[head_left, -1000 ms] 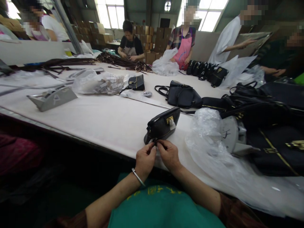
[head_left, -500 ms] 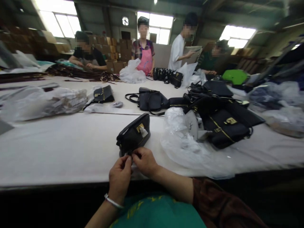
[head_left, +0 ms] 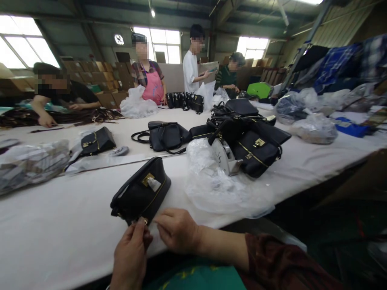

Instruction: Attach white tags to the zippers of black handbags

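A small black handbag (head_left: 140, 191) with a gold clasp lies on the white table (head_left: 60, 225) just in front of me. My left hand (head_left: 130, 253) pinches a small fitting at the bag's near end, fingers closed. My right hand (head_left: 177, 231) is closed in a pinch beside it, at the same end of the bag. What sits between the fingertips is too small to name.
Crumpled clear plastic (head_left: 217, 185) lies right of the bag, with a pile of black handbags (head_left: 250, 141) behind it. More bags (head_left: 166, 135) and a plastic packet (head_left: 30, 163) lie further back. Several people work at the far side.
The camera has swung to the right, so the bag and both hands now sit lower and further left in view. Both hands have stayed pinched at the bag's near end.
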`<state>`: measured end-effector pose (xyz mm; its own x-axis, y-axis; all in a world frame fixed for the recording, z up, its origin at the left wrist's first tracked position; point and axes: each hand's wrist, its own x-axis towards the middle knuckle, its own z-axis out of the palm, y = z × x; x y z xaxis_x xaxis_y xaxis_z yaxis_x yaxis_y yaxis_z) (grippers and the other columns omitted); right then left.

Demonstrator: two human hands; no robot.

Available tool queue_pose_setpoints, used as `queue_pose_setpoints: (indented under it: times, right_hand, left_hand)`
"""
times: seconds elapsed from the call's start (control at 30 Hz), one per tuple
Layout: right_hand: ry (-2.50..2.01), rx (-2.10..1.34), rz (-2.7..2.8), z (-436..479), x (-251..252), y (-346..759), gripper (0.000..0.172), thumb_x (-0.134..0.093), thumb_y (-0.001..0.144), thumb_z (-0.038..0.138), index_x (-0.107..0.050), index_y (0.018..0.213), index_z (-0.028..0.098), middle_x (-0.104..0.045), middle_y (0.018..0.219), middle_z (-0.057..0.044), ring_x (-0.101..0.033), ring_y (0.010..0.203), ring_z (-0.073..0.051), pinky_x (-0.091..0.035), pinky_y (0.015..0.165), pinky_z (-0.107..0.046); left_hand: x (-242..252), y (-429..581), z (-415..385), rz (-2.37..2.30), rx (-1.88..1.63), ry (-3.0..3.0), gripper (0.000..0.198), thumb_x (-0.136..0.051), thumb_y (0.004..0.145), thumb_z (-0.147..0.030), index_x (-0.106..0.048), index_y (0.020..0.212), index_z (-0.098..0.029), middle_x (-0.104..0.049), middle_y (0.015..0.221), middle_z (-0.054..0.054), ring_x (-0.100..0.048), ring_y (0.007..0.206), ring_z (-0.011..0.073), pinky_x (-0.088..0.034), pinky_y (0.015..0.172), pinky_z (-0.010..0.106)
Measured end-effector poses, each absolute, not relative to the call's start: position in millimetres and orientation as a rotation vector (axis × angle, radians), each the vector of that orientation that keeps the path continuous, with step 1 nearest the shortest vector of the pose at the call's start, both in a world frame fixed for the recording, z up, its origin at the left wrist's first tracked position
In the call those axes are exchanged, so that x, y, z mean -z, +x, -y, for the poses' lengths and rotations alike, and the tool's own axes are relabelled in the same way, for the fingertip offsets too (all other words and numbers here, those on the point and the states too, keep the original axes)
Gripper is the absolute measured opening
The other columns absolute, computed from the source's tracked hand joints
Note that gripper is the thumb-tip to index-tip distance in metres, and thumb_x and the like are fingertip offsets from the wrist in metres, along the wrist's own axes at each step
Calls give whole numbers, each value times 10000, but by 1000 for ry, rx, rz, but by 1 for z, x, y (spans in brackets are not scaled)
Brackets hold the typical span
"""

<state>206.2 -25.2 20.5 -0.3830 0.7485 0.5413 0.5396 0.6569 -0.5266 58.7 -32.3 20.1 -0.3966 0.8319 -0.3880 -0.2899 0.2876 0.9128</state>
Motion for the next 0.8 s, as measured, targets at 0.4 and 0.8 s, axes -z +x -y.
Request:
queue_pose_setpoints:
  times: [0.4,0.8]
  right_hand:
    - [-2198,-212,1923,-37,-13,390,221,-517,884,195,-728,833,155,-719,895,-127,-659,874,-229,-455,773,-303]
    - [-2157,-229,2073,-28,-2,387,243,-487,933,213,-714,1017,189,-704,1014,-106,-650,982,-219,-459,844,-293]
  left_hand:
    - [-10,57,30,-1519,-1257,380,173,-741,717,-239,-658,850,-166,-656,733,7,-629,586,116,-562,522,210]
    - [-6,55,28,-1523,-1259,372,266,-808,643,-287,-676,833,-156,-639,705,-8,-588,561,90,-541,515,183]
